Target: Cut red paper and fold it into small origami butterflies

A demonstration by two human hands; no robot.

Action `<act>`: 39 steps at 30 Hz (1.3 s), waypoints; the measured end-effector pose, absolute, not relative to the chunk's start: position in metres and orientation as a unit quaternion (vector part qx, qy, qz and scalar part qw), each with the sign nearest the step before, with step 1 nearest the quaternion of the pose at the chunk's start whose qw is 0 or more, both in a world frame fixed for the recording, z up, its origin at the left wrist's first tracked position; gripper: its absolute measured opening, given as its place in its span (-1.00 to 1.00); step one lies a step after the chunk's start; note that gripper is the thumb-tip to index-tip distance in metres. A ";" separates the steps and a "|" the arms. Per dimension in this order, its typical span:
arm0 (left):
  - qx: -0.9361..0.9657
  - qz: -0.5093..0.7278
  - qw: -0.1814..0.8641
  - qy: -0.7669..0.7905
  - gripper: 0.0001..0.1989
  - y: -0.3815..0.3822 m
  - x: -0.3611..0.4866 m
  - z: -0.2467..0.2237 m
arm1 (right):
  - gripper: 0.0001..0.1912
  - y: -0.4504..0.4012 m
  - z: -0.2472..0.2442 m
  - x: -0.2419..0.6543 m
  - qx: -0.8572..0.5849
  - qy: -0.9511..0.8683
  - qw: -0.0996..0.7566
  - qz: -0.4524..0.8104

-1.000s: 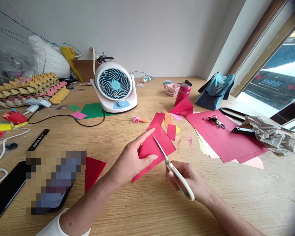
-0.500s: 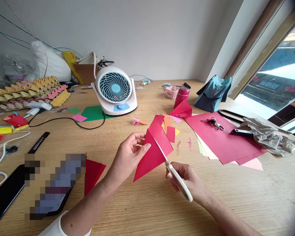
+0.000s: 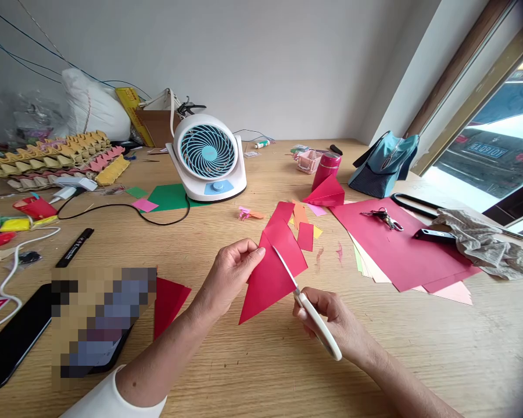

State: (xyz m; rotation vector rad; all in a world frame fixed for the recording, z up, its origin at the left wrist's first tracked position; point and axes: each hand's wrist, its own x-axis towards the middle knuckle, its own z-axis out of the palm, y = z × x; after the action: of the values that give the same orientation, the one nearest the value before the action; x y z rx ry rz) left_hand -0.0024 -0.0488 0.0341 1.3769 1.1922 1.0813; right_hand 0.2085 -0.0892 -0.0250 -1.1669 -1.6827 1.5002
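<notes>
Since a second ago, my left hand [image 3: 229, 273] has gone from a spread grip, thumb and forefinger apart over the paper, to a narrow pinch at its left edge, and the red paper [image 3: 268, 287] sits at a slightly different angle. It is held up over the wooden table [image 3: 244, 377], between my two hands, its pointed lower corner toward me. My right hand [image 3: 331, 319] is closed around the cream handle of the scissors [image 3: 318, 328]. One blade lies across the face of the paper, pointing up and to the left; I cannot see the other, so I cannot tell how wide they stand.

Just beyond the paper I see a small red rectangle [image 3: 305, 237] and orange scraps [image 3: 300, 215]. Farther off, a folded red piece [image 3: 329, 193] stands in front of a red flask [image 3: 326, 165]. To my right, keys [image 3: 384, 217] rest on a large red sheet [image 3: 401, 255], with a grey cloth [image 3: 483, 241] overlapping its far side. Another red piece [image 3: 169, 302] lies beside my left forearm.
</notes>
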 end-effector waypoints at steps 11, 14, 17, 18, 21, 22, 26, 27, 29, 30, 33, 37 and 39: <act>0.545 0.429 0.546 0.469 -0.59 -0.051 0.001 0.032 | -0.49 -0.090 -0.027 0.210 -0.436 -0.627 0.305 0.569; 0.540 0.428 0.549 0.473 -0.58 -0.051 0.001 0.032 | -0.48 -0.089 -0.028 0.210 -0.434 -0.622 0.310 0.574; 0.540 0.427 0.552 0.471 -0.58 -0.050 0.000 0.031 | -0.48 -0.089 -0.030 0.210 -0.435 -0.624 0.312 0.569; 0.540 0.427 0.552 0.470 -0.58 -0.050 0.000 0.031 | -0.48 -0.089 -0.030 0.211 -0.436 -0.626 0.311 0.566; 0.541 0.425 0.552 0.471 -0.59 -0.050 0.000 0.030 | -0.50 -0.089 -0.031 0.211 -0.441 -0.628 0.306 0.564; 0.541 0.425 0.551 0.472 -0.59 -0.050 0.000 0.030 | -0.51 -0.089 -0.031 0.211 -0.442 -0.626 0.305 0.565; 0.539 0.431 0.542 0.480 -0.59 -0.051 0.000 0.030 | -0.55 -0.090 -0.029 0.210 -0.440 -0.620 0.300 0.576; 0.539 0.432 0.541 0.479 -0.59 -0.051 0.000 0.029 | -0.56 -0.090 -0.029 0.210 -0.440 -0.620 0.300 0.576; 0.543 0.432 0.541 0.476 -0.58 -0.051 0.000 0.029 | -0.57 -0.090 -0.028 0.210 -0.442 -0.624 0.300 0.570; 0.546 0.431 0.540 0.475 -0.58 -0.051 0.000 0.028 | -0.57 -0.090 -0.027 0.209 -0.444 -0.626 0.299 0.567; 0.556 0.430 0.535 0.470 -0.58 -0.051 0.000 0.027 | -0.57 -0.090 -0.026 0.209 -0.447 -0.630 0.298 0.561; 0.559 0.428 0.535 0.467 -0.58 -0.051 0.000 0.026 | -0.57 -0.089 -0.024 0.209 -0.448 -0.629 0.299 0.560; 0.560 0.421 0.545 0.461 -0.57 -0.051 0.001 0.025 | -0.57 -0.089 -0.024 0.209 -0.447 -0.629 0.304 0.558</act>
State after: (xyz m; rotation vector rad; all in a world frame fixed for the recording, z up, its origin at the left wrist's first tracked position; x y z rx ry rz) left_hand 0.0007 -0.0515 0.0248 1.3287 1.0929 0.9999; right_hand 0.2086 -0.0891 -0.0242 -1.1832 -1.6672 1.4790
